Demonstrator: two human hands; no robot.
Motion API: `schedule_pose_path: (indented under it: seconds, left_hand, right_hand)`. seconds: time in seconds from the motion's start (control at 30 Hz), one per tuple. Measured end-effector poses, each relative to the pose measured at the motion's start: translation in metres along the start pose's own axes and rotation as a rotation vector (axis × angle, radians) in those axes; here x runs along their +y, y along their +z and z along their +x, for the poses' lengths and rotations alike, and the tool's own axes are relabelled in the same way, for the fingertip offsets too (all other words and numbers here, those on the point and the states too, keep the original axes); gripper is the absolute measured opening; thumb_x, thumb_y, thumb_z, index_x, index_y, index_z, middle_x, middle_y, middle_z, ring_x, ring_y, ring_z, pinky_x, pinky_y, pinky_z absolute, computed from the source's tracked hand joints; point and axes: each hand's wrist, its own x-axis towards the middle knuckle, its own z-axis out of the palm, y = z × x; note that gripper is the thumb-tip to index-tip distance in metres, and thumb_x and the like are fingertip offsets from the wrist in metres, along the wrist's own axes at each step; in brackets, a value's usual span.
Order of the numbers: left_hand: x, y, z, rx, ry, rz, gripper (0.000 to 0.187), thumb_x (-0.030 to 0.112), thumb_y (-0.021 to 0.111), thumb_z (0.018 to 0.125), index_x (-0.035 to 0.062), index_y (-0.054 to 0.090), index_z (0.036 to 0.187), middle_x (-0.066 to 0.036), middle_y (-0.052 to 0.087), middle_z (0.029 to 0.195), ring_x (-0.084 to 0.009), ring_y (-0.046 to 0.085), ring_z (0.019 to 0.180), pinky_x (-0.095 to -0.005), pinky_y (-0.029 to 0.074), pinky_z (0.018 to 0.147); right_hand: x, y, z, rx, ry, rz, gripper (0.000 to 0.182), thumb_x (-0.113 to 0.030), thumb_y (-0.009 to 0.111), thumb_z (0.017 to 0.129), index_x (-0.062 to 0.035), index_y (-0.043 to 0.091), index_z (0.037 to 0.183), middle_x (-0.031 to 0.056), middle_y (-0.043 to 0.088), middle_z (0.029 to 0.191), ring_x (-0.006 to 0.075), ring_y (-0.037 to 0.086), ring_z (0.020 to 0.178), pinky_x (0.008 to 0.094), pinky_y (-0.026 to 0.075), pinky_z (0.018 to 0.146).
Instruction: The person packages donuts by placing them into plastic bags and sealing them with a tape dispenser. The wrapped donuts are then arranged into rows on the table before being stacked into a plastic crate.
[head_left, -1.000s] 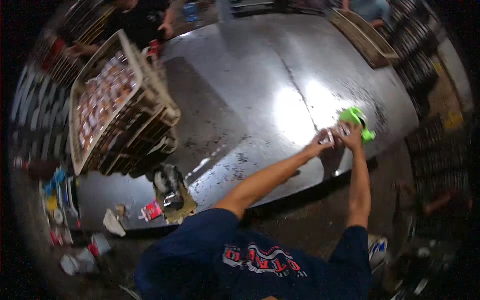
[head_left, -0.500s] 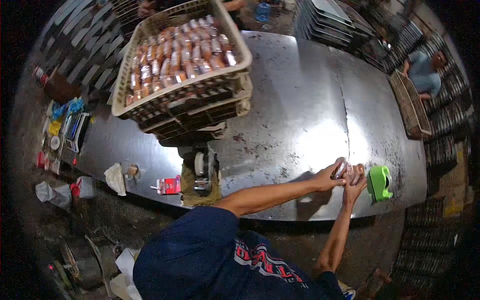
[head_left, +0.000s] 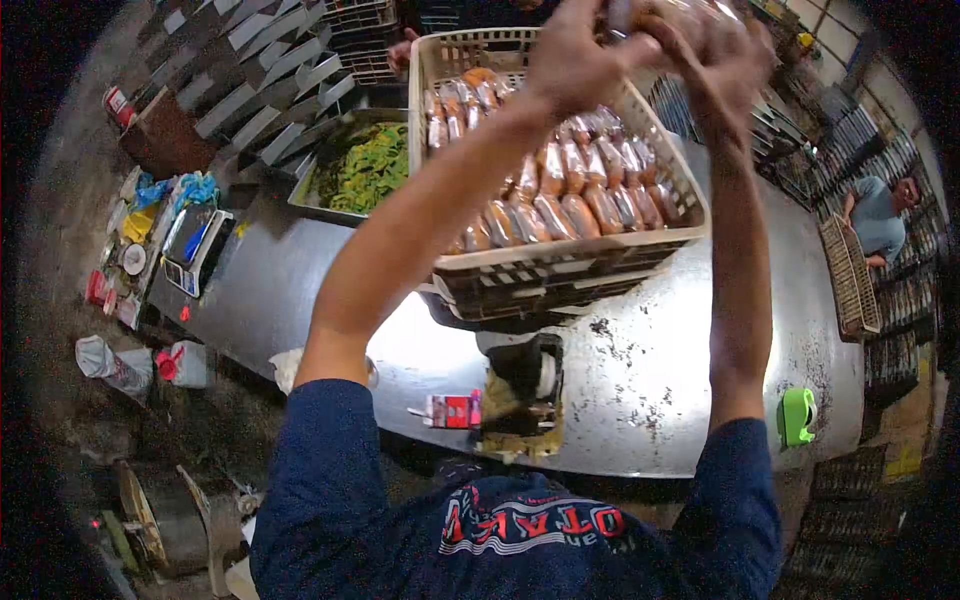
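Raised at the top of the view, my left hand [head_left: 585, 65] and my right hand [head_left: 735, 85] are closed around a few brown bread rolls in clear plastic wrap [head_left: 690, 18]. They are partly cut off by the frame edge and blurred. Below and beyond my forearms stands a beige plastic crate [head_left: 560, 255], filled with rows of similar wrapped bread rolls [head_left: 560, 215]. It rests on a stack of other crates on the metal table, and my left forearm hides part of it.
A green tape dispenser [head_left: 797, 417] stands at the right of the metal table [head_left: 640, 400]. Nearer the middle are a black-and-white device [head_left: 525, 375] and a red box [head_left: 452, 411]. A tray of green leaves [head_left: 365, 165] and a scale [head_left: 195, 250] lie left. Another person [head_left: 880, 220] holds a basket [head_left: 848, 275].
Both hands have risen from beside the green tape dispenser to above the crate, carrying the wrapped bread rolls. The head view has shifted, so the crate sits farther right and the leaf tray shows.
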Motion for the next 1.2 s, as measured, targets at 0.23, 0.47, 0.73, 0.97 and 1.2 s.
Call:
schedule_pose_path:
  seconds: [0.23, 0.47, 0.73, 0.97, 1.2]
  left_hand:
    - [-0.133, -0.143, 0.058, 0.232, -0.113, 0.287, 0.062, 0.034, 0.077, 0.079, 0.0065, 0.056, 0.131, -0.012, 0.067, 0.115, -0.0229, 0.063, 0.105, -0.0368, 0.048, 0.094]
    - [-0.217, -0.215, 0.077, 0.376, -0.195, 0.770, 0.059, 0.042, 0.072, 0.081, 0.0123, 0.059, 0.130, -0.017, 0.060, 0.124, -0.0323, 0.061, 0.111, -0.0412, 0.048, 0.096]
    - [-0.241, -0.224, 0.092, 0.209, -0.570, 1.161, 0.045, 0.043, 0.057, 0.087, 0.0237, 0.062, 0.127, -0.022, 0.055, 0.132, -0.0410, 0.056, 0.119, -0.0507, 0.046, 0.099]
    - [-0.291, -0.230, 0.101, 0.001, -0.598, 1.178, 0.043, 0.042, 0.054, 0.089, 0.0083, 0.070, 0.111, -0.024, 0.067, 0.111, -0.0389, 0.065, 0.105, -0.0472, 0.054, 0.086]
    - [-0.306, -0.228, 0.100, -0.212, -0.601, 1.135, 0.043, 0.032, 0.069, 0.079, -0.0010, 0.070, 0.106, -0.025, 0.067, 0.112, -0.0394, 0.065, 0.106, -0.0466, 0.053, 0.089]
  right_hand:
    - [0.009, 0.182, 0.047, -0.143, 0.317, 0.246, 0.138, -0.074, 0.081, 0.055, 0.0036, 0.017, 0.150, 0.0267, 0.033, 0.145, 0.0404, 0.036, 0.135, 0.0502, 0.035, 0.110]
    - [0.080, 0.339, 0.051, -0.201, 0.268, 0.149, 0.127, -0.080, 0.074, 0.058, 0.0098, 0.028, 0.135, 0.0319, 0.046, 0.131, 0.0426, 0.049, 0.120, 0.0506, 0.044, 0.099]
    - [0.156, 0.457, 0.011, -0.626, 0.764, 0.474, 0.138, -0.079, 0.074, 0.052, 0.0219, 0.034, 0.137, 0.0336, 0.049, 0.136, 0.0389, 0.054, 0.123, 0.0430, 0.046, 0.099]
    - [0.153, 0.437, 0.018, -0.773, 0.768, 0.341, 0.110, -0.072, 0.076, 0.058, 0.0151, 0.054, 0.122, 0.0286, 0.060, 0.115, 0.0331, 0.066, 0.089, 0.0460, 0.054, 0.070]
    - [0.121, 0.413, 0.019, -1.075, 0.453, -0.151, 0.117, -0.077, 0.067, 0.066, 0.0199, 0.041, 0.125, 0.0283, 0.063, 0.088, 0.0323, 0.063, 0.086, 0.0434, 0.052, 0.075]
